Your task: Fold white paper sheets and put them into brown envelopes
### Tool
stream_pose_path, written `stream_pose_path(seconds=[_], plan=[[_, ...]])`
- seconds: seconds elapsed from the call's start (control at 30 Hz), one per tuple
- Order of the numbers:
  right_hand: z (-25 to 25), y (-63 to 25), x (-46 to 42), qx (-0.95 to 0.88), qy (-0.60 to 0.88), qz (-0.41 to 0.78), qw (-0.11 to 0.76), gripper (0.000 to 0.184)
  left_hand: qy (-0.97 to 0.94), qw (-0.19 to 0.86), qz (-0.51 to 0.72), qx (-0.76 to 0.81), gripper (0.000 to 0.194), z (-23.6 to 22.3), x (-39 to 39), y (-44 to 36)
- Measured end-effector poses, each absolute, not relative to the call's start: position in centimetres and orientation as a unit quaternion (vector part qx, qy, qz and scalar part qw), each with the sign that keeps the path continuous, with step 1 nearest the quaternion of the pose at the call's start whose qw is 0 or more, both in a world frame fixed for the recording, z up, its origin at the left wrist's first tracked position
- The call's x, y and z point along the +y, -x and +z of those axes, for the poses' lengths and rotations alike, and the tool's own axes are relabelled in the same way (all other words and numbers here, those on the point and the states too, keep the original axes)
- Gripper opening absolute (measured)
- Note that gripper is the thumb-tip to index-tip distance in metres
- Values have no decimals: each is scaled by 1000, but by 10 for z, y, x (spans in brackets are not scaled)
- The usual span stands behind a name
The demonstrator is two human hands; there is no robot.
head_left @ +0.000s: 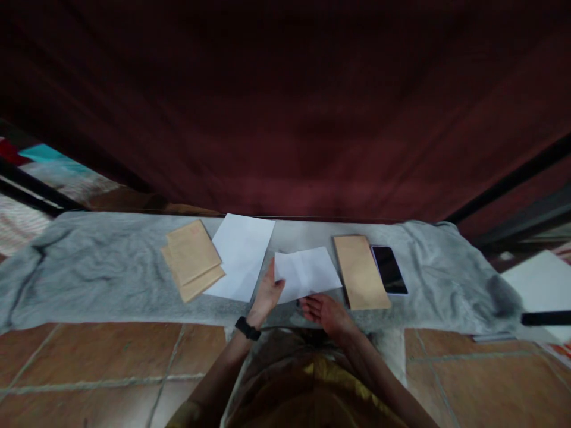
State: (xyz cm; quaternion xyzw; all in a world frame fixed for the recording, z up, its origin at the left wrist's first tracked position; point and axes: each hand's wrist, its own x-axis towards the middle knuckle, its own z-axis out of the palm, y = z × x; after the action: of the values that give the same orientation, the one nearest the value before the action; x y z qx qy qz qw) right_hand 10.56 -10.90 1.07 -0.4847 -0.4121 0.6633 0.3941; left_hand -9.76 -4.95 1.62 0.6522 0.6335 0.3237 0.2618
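My left hand (268, 291) grips the left edge of a folded white sheet of paper (307, 272), thumb on top and fingers behind it. A crease runs down the middle of the sheet. Just under the sheet's lower edge is my right hand (328, 312), its palm turned up and its fingers loosely bent. Whether its fingertips touch the paper I cannot tell. A larger white sheet (244, 252) lies flat to the left, partly beneath a pair of brown envelopes (194, 252). Right of the held sheet rests a brown, book-like pad or stack of envelopes (362, 272).
A phone (389, 270) with a dark screen lies beside the brown stack. Everything rests on a narrow surface covered by a grey blanket (111, 267). A dark red cloth (285, 131) hangs behind it. Dark metal bars (513, 181) stand at both sides, above a tiled floor (102, 356).
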Motion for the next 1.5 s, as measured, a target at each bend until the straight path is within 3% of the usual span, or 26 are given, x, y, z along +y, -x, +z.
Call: stream_pose_path(seconds=[0.1,0.17,0.27,0.37,0.5,0.7,0.87,1.23,1.5], plan=[[16,-114,-115,-439,454,709,313,49,-649,280,270,654,79,14,-44,101],[24,-113,-108,-491,473,665,306,49,-650,272,246,666,78,15,-41,101],[30,-106,-86,-643,541,416,349,41,-652,251,210,684,78,23,-37,101],[24,-100,-68,-762,548,189,289,42,-677,181,198,686,71,32,-39,97],[5,-96,-64,-809,540,83,216,49,-732,39,234,638,58,32,-52,80],[-6,-101,-71,-819,530,74,205,55,-841,108,177,500,54,9,-50,51],[-2,-110,-93,-851,475,97,204,45,-851,111,159,488,52,1,-32,55],[12,-121,-103,-849,453,154,226,40,-848,81,151,501,57,-1,15,50],[10,-122,-102,-836,453,181,250,38,-868,71,131,473,55,-2,-22,57]])
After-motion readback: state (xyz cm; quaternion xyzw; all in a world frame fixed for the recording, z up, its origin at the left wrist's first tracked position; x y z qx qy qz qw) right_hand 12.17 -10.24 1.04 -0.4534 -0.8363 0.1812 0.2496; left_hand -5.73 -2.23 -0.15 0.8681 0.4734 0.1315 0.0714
